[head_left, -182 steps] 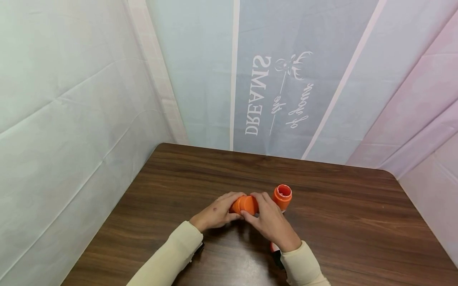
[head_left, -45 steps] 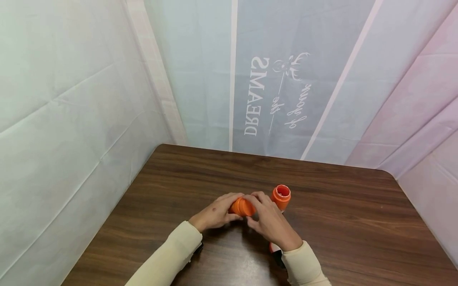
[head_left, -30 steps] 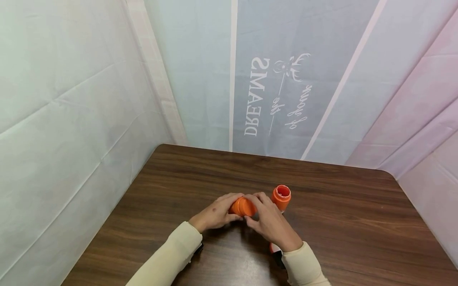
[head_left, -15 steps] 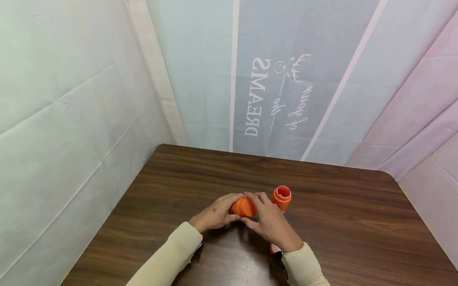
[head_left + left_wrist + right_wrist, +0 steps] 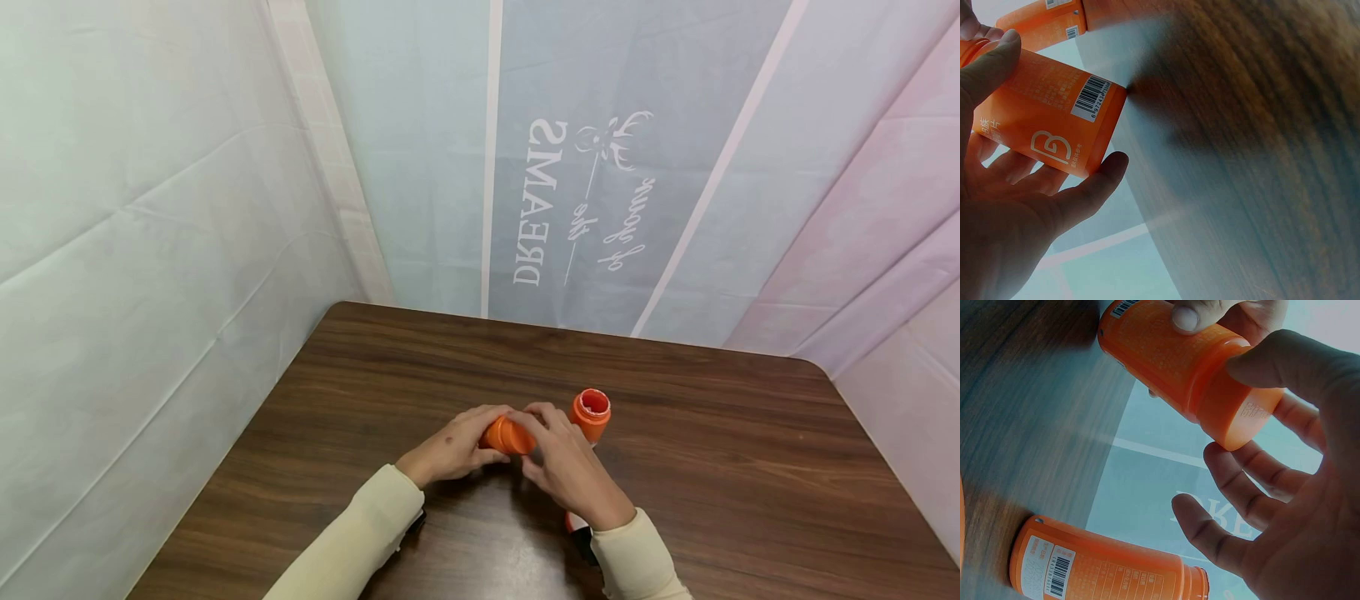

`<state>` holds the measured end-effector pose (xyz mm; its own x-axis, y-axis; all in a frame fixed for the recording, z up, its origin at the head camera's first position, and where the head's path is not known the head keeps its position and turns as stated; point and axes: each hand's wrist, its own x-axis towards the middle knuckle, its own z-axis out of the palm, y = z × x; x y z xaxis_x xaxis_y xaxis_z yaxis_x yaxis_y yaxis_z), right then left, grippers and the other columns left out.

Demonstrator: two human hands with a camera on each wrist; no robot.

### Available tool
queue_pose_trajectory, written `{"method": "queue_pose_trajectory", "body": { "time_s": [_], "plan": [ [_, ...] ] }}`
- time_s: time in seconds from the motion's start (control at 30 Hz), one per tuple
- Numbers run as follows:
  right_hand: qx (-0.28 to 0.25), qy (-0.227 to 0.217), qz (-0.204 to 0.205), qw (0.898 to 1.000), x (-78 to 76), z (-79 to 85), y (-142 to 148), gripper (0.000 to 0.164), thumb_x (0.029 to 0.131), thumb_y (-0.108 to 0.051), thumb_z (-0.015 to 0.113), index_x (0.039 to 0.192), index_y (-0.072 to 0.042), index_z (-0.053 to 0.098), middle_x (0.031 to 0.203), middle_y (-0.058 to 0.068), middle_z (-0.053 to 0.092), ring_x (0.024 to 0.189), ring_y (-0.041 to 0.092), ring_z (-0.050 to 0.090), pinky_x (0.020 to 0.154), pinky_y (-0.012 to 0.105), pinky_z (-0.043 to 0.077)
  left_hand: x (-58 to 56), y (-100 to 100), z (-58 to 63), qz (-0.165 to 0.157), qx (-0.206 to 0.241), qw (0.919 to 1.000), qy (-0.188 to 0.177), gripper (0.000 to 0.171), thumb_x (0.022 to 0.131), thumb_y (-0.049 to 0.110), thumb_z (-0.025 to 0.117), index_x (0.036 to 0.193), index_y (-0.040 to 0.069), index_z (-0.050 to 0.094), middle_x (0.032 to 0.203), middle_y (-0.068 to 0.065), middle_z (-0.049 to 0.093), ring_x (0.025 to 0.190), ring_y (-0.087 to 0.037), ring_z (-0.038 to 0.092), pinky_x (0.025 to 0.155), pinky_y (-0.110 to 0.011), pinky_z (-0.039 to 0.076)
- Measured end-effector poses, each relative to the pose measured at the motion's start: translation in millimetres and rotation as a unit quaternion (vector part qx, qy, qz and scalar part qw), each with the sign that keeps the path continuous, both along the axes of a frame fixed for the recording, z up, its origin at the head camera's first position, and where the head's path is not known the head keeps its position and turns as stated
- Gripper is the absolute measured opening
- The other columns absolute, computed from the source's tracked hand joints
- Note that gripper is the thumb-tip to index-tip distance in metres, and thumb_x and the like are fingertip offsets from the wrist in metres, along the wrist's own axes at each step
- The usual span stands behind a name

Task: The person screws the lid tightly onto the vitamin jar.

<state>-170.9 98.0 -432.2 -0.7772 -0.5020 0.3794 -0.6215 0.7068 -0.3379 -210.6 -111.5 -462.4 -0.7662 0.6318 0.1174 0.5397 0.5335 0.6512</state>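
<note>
My left hand (image 5: 452,447) grips an orange pill bottle (image 5: 1054,106) by its body, with the bottle tilted and its capped end toward the right. A barcode and a white logo show on it in the left wrist view. On the bottle's orange cap (image 5: 1235,400) is my right hand (image 5: 567,464), the thumb on one side and fingertips at the other edge, pinching it. The cap sits on the bottle's neck. Just beyond the right hand stands a second orange bottle (image 5: 591,417), uncapped, with a red inside and whitish bits at its mouth.
A red and white item (image 5: 575,521) lies by the right wrist, mostly hidden by the wrist and a black device. The dark wood table (image 5: 712,467) ends at a hanging printed cloth (image 5: 420,208) behind, with pale cloth walls at both sides.
The right thumb and fingers have shifted back and forth around the cap across the frames. The left hand and its bottle stay almost in place, and the uncapped bottle has not moved.
</note>
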Motion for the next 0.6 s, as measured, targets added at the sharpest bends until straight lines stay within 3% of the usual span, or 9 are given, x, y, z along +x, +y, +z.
{"method": "queue_pose_trajectory", "body": {
  "time_s": [0.6],
  "plan": [
    [-0.019,-0.029,-0.021,0.999,-0.9,0.0,-2.6,0.056,0.079,-0.013,0.084,0.130,-0.008,0.061,0.118,0.010,0.057,0.092,0.022,0.061,0.079,0.045,0.052,0.1,0.3,2.0,0.005,-0.006,1.0000,-0.004,0.060,0.092,0.023,0.074,0.146,0.019,0.046,0.140,-0.002,0.052,0.119,-0.017,0.054,0.097,-0.034,0.049]
  ]
}}
